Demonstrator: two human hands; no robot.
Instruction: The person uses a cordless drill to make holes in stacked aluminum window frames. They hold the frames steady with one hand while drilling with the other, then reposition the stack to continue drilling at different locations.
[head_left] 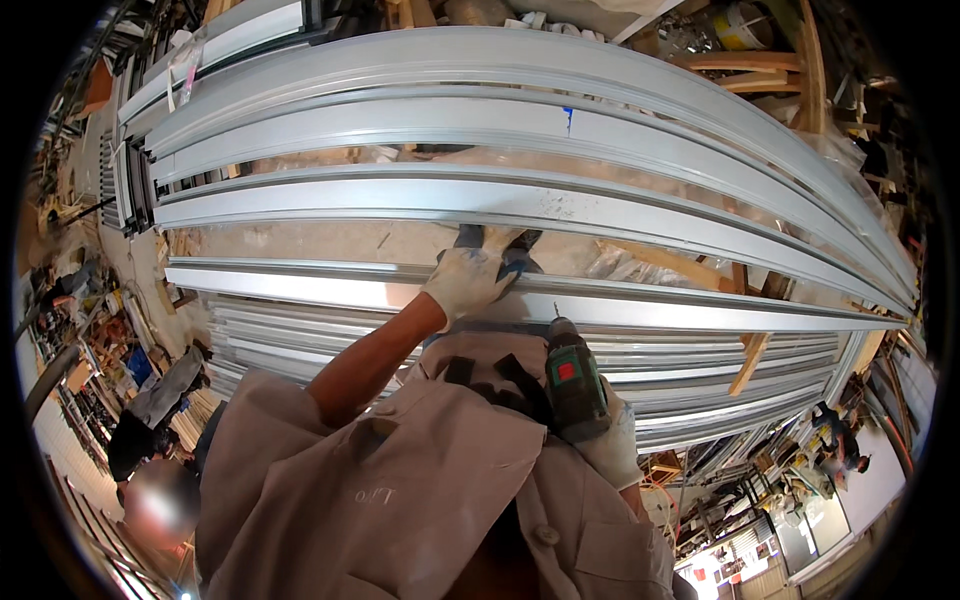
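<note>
My left hand (468, 282), in a white glove with dark bluish fingers, lies over the nearest long silver metal profile (650, 303), its fingers bent round it. The exact fingertips are hard to make out. In my right hand (612, 440), also gloved, is a dark green cordless drill (575, 385) with a red patch. A thin bit (557, 310) points away from me, its tip over the near profile. Just beyond my left hand, dark shapes that look like shoes (525, 245) show against the floor.
Farther silver profiles (400, 195) lie side by side across the view. Closer to me is a stack of profiles (690, 375), with a wooden strip (750, 362) on it. Timber pieces (740, 62) and clutter surround the work. A person (838, 440) is at far right, another at lower left.
</note>
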